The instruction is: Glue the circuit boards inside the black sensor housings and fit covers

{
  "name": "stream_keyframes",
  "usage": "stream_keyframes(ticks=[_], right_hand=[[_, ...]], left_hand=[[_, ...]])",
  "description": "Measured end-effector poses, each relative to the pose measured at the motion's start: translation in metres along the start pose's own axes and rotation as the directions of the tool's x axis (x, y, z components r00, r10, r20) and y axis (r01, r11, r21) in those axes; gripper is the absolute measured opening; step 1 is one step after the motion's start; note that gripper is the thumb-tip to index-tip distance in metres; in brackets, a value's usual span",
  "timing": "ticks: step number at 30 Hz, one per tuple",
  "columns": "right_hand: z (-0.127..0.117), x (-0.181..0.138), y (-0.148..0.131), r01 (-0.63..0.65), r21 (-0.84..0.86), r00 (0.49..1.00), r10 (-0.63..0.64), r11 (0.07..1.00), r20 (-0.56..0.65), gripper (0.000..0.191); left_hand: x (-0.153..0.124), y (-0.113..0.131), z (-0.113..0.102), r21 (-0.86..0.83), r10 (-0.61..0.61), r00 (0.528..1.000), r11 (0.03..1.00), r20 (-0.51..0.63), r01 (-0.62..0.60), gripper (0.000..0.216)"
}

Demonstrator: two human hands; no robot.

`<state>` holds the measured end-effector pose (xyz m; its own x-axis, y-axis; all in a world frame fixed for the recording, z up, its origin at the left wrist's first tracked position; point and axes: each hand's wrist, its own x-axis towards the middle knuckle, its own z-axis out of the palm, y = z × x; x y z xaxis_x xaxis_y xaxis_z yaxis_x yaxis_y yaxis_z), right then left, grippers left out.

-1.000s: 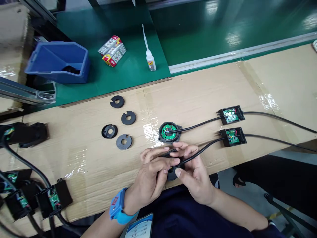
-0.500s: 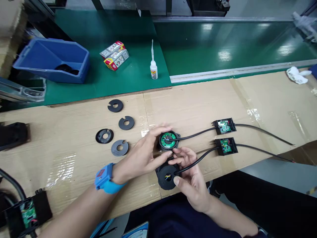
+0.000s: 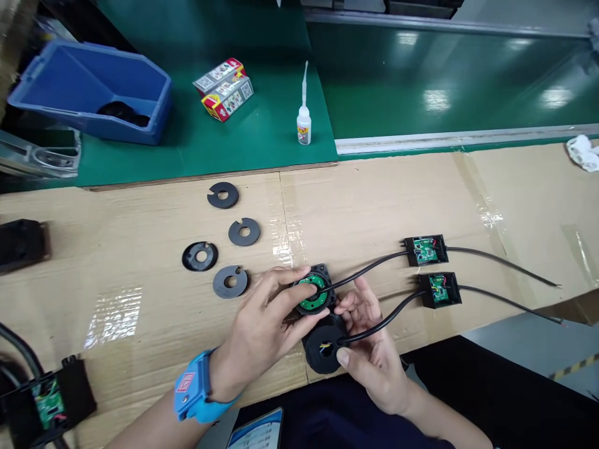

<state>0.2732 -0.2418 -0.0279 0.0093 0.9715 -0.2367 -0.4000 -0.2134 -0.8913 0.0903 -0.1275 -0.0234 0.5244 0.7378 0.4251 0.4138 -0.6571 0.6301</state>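
My left hand (image 3: 262, 318), with a blue strap on the wrist, is closed around a round black housing (image 3: 330, 272) with an exposed green circuit board (image 3: 306, 304). Its index finger presses at the board's middle, where a black cable (image 3: 360, 273) comes out. My right hand (image 3: 372, 349) grips a second round black housing (image 3: 322, 355), just nearer to me. A notched black disc covers this one, and coloured wires show in its centre hole. The right thumb lies on the rim beside its cable (image 3: 386, 319). The two housings sit close together.
Several notched black discs (image 3: 230, 282) lie at left. Two small open black boxes with circuit boards (image 3: 427, 250) (image 3: 440, 289) sit at right, on the cables. Behind stand a blue bin (image 3: 159, 118), a small carton (image 3: 224, 90) and a white dropper bottle (image 3: 304, 128). Another wired box (image 3: 77, 393) lies front left.
My left hand has come down onto the housing with the green board, its index finger now on the board. The right hand keeps its hold on the covered housing. The view has shifted slightly.
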Motion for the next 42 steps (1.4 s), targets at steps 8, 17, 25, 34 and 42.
stream_keyframes(ticks=[8,17,25,34,42], right_hand=[[-0.002,0.000,0.002,-0.010,-0.047,1.000,0.008,0.999,-0.025,0.081],[-0.001,0.000,-0.001,-0.030,-0.018,0.999,0.030,0.999,0.012,0.076],[-0.001,0.002,-0.002,-0.011,-0.015,1.000,0.011,1.000,0.013,0.077],[-0.003,0.002,0.003,0.014,-0.041,1.000,-0.014,0.999,0.011,0.079],[-0.004,0.002,0.003,0.002,-0.039,1.000,-0.002,0.999,0.017,0.082]], left_hand=[[0.000,-0.001,-0.004,-0.020,-0.004,0.997,1.000,0.071,0.005,0.023],[0.009,-0.001,-0.005,0.083,0.060,0.989,0.994,0.139,-0.072,0.015],[0.016,-0.006,-0.032,-0.026,-0.106,0.991,0.994,0.088,0.108,0.045],[0.063,-0.053,-0.065,0.813,-0.538,0.843,0.498,0.015,0.303,0.076],[0.058,-0.055,-0.062,0.639,-0.394,0.903,0.742,0.173,0.201,0.040]])
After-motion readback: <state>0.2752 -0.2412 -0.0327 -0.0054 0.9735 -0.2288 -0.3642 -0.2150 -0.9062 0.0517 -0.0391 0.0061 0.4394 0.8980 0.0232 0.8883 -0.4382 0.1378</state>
